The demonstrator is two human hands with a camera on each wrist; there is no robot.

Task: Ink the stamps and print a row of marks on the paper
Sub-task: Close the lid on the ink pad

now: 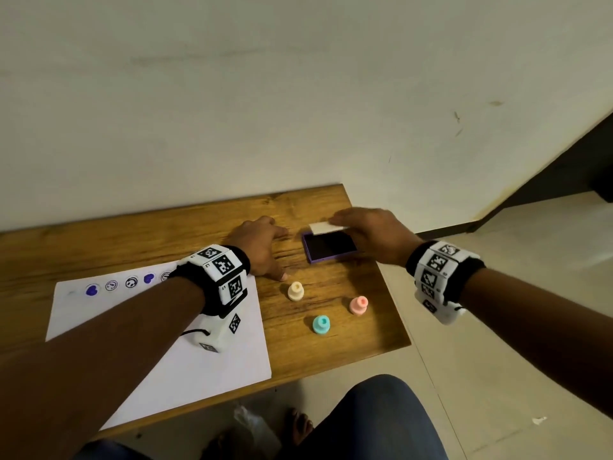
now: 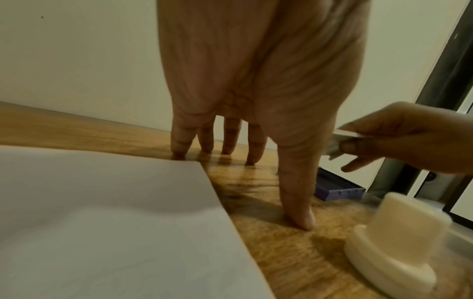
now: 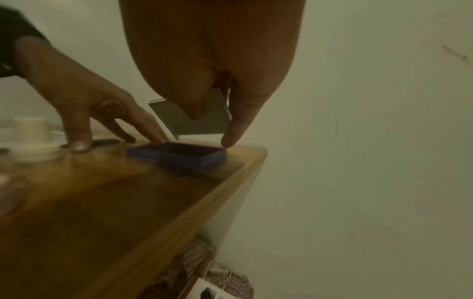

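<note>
A pale wall (image 1: 298, 94) backs the wooden counter (image 1: 331, 343). The paper (image 1: 166, 353) lies at its left, a row of blue marks (image 1: 127, 283) along its far edge. The left hand (image 1: 260, 247) rests beside the paper, fingers (image 2: 298, 204) straight, tips on the wood. The right hand (image 1: 374, 234) pinches a white lid (image 1: 323, 227) above the uncovered purple ink pad (image 1: 330, 246). Cream stamp (image 1: 295, 291), pink stamp (image 1: 359, 305) and teal stamp (image 1: 321, 324) stand upright nearby.

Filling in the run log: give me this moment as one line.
left hand: fingertips on wooden table | right hand: grip on white lid above purple ink pad | stamps: untouched
</note>
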